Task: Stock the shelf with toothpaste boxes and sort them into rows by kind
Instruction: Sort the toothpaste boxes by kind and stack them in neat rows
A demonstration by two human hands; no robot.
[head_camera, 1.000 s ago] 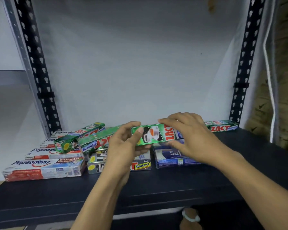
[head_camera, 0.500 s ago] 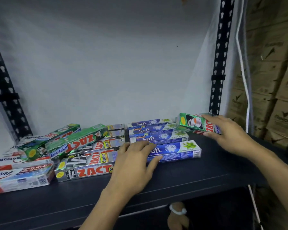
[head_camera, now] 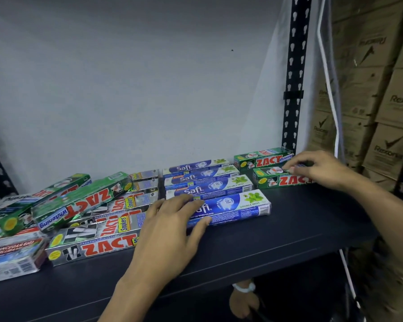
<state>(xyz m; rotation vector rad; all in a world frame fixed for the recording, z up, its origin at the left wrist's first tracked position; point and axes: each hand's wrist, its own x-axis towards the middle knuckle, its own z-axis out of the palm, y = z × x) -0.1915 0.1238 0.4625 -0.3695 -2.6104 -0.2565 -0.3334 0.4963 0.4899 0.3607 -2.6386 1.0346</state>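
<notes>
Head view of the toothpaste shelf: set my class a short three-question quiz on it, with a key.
1. True or false: the right hand is on a green Zact box.
2. The left hand rests on which box? A. Safi box B. Pepsodent box C. Rexona carton
3. Fill in: ___ Safi boxes lie on the shelf.
Key: 1 true; 2 A; 3 four.

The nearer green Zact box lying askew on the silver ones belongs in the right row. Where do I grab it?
Probably mid-length, across its narrow width, from above: the green Zact box lies tilted atop the silver boxes, both long edges exposed.
</notes>
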